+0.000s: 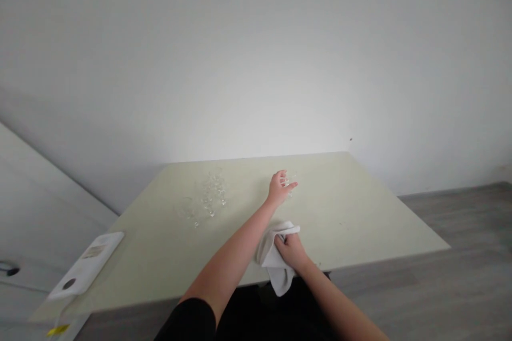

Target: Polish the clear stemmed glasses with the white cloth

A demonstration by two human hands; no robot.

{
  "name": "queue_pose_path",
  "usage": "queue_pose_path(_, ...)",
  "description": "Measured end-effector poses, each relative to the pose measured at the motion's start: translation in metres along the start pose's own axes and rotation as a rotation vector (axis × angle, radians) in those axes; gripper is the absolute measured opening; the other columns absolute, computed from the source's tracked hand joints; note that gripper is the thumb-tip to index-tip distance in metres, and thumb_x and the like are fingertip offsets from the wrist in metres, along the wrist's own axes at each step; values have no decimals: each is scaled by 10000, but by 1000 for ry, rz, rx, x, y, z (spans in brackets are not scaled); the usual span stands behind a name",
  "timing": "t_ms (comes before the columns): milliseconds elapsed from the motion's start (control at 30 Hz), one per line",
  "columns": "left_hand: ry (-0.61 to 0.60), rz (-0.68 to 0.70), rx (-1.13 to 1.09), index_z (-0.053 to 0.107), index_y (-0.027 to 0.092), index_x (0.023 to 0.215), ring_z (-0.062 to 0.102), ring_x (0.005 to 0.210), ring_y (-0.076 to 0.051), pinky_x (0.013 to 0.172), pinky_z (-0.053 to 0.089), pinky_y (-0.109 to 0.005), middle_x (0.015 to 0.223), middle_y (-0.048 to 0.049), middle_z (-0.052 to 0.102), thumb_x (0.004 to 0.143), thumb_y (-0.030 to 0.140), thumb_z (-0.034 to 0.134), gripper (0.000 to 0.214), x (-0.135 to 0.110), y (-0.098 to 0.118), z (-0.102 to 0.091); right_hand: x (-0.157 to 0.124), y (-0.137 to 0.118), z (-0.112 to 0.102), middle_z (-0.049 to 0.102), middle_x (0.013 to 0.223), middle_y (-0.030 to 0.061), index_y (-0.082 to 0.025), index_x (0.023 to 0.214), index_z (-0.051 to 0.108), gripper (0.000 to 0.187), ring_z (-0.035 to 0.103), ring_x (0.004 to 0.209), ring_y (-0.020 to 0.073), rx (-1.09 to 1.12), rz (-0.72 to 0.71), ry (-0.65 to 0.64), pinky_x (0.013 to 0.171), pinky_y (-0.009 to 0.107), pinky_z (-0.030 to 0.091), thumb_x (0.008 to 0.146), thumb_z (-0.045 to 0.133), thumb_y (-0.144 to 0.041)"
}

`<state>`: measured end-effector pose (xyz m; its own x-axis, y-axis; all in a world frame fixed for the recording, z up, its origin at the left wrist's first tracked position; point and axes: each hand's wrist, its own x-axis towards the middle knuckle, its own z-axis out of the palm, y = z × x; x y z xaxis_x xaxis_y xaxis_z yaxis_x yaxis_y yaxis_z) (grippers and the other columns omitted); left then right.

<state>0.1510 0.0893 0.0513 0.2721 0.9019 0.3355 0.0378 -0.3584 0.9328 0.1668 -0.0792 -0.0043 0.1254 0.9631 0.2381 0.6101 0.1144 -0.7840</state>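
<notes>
My left hand [278, 186] reaches over the middle of the table, its fingers curled round a clear drinking glass [291, 177]. The glass is see-through, and whether its base touches the tabletop I cannot tell. Close to the table's front edge, my right hand [291, 252] grips a white cloth [274, 256]. Part of the cloth is bunched in the fingers and part hangs over the edge. To the left, several clear glasses [214, 192] stand in a group, with another glass [190, 210] at the near left of that group.
The pale table [340, 208] meets a plain wall [256, 64] at its back. On its left edge lies a white flat device [88, 266] with a dark round spot. A yellow tag [58, 330] shows below it. Grey wooden floor [452, 224] extends to the right.
</notes>
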Motion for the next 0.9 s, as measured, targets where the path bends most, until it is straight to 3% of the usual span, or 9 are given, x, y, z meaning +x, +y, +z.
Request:
queue_pose_path(167, 26, -44, 79, 548, 193, 1191, 598, 968, -191, 882, 487, -365, 1150, -111, 577, 625, 266, 829, 636, 23, -12, 25, 6, -30, -29, 718, 910, 210, -104, 864, 716, 514, 687, 870, 317, -638, 274, -206, 739, 384, 495, 885, 448, -542)
queue_pose_path(233, 35, -47, 104, 544, 201, 1198, 593, 995, -199, 898, 481, -370, 1153, -107, 577, 624, 255, 826, 641, 31, -16, 32, 0, -40, -48, 717, 923, 222, -90, 916, 711, 448, 694, 868, 327, -713, 300, -308, 715, 379, 499, 869, 498, -482)
queue_pose_path(333, 22, -58, 121, 529, 200, 1222, 589, 1024, -217, 926, 468, -391, 1173, -113, 567, 629, 253, 820, 663, 39, -16, 40, -26, -41, -79, 719, 900, 195, -110, 911, 695, 267, 693, 851, 300, -647, 167, -372, 700, 347, 487, 858, 512, -296)
queue_pose_path(433, 68, -28, 169, 453, 194, 1308, 522, 1173, -271, 1018, 405, -439, 1264, -136, 506, 597, 288, 840, 814, 30, -6, 40, -66, -25, -91, 706, 761, 77, -169, 895, 669, 188, 666, 676, 207, -214, 91, -523, 618, 274, 467, 811, 569, -304)
queue_pose_path(533, 87, 138, 245, 366, 196, 1375, 421, 1286, -286, 1097, 321, -456, 1354, -144, 432, 656, 405, 796, 864, -16, 10, 21, -98, -5, -73, 663, 701, 19, -190, 1102, 585, 356, 570, 483, 134, 421, 344, -470, 459, 222, 414, 898, 444, -445)
queue_pose_path(600, -175, 275, 292, 408, 223, 1349, 464, 1241, -244, 1083, 349, -423, 1315, -113, 486, 775, 465, 681, 680, -65, 19, -2, -108, 3, -51, 620, 609, 3, -174, 1237, 500, 490, 572, 491, 150, 743, 508, -241, 472, 238, 437, 918, 375, -525)
queue_pose_path(700, -541, 326, 430, 488, 278, 1300, 468, 1234, -238, 1059, 382, -414, 1315, -74, 517, 792, 493, 654, 576, -134, 20, -43, -108, 5, -24, 627, 722, 11, -194, 1237, 499, 472, 560, 514, 148, 995, 544, -35, 474, 260, 471, 856, 519, -471)
queue_pose_path(800, -559, 296, 625, 593, 275, 1159, 461, 1239, -235, 1069, 370, -435, 1302, -53, 541, 864, 388, 592, 316, -166, 6, -77, -108, 10, -20, 645, 821, 33, -180, 1122, 590, 352, 578, 567, 142, 821, 432, 31, 519, 249, 482, 845, 555, -394)
queue_pose_path(900, -410, 269, 784, 631, 239, 1035, 482, 1214, -226, 1060, 382, -446, 1225, -51, 596, 914, 275, 505, 178, -161, -13, -99, -124, 37, -29, 649, 705, 39, -175, 1082, 646, 319, 615, 638, 177, 422, 204, -9, 621, 267, 505, 890, 521, -395)
